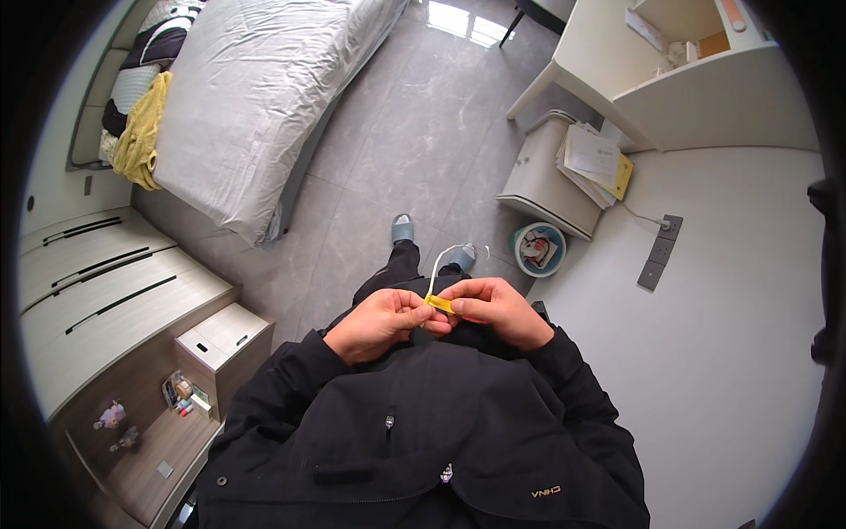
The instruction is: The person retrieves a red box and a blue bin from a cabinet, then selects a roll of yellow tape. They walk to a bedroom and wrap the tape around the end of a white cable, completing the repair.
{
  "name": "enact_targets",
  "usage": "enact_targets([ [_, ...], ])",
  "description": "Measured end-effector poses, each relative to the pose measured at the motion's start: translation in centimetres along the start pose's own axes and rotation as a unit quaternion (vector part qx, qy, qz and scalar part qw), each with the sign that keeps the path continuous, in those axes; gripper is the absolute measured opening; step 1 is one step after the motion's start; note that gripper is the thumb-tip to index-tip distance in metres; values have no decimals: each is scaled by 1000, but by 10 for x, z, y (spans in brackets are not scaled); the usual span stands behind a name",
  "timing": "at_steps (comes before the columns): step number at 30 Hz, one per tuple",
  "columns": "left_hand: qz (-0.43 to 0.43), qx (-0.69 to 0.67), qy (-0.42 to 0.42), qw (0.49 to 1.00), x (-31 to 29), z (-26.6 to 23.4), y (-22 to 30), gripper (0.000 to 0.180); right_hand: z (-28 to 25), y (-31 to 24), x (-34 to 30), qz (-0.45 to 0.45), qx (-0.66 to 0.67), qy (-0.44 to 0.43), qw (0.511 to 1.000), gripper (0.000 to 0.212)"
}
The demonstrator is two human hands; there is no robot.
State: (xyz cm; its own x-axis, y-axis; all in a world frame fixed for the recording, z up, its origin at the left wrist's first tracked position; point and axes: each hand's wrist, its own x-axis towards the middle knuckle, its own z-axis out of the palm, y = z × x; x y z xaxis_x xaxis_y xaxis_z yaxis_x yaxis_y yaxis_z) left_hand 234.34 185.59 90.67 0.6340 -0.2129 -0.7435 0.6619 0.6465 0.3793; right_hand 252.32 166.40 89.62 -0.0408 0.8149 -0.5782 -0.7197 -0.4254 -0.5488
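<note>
So you've got both hands up in front of your black jacket (414,414), pretty much meeting in the middle. Your left hand (379,323) has thumb and fingers pinching the left end of a small yellow piece (439,304), and your right hand (507,316) is pinching its right end, so the thing sits right between your fingertips. A thin white cord (433,275) comes up by its left end and curls away ahead of your hands, bending over to the right near one of your slippers (403,229). Can't tell how it's attached, your fingers cover that bit.

Just ahead and right of your hands there's a light blue bin (515,251) with some odds and ends in it. The grey bed (256,97) is well off ahead-left, and the drawers (115,273) are out to the left.
</note>
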Motion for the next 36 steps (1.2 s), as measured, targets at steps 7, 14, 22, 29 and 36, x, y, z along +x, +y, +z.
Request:
enact_targets([
  [7, 14, -21, -5, 1000, 4, -6, -8, 20, 13, -7, -8, -3, -27, 24, 999, 29],
  [14, 30, -55, 25, 998, 6, 1, -11, 21, 13, -15, -4, -15, -54, 11, 998, 31],
  [22, 73, -60, 68, 993, 11, 16, -11, 26, 14, -15, 5, -30, -133, 73, 988, 22],
  [29, 108, -6, 75, 991, 3, 20, -8, 28, 14, -12, 14, -46, -115, 79, 989, 20],
  [36, 109, -34, 28, 993, 0, 5, -11, 30, 19, -11, 20, -29, -114, 90, 989, 22],
])
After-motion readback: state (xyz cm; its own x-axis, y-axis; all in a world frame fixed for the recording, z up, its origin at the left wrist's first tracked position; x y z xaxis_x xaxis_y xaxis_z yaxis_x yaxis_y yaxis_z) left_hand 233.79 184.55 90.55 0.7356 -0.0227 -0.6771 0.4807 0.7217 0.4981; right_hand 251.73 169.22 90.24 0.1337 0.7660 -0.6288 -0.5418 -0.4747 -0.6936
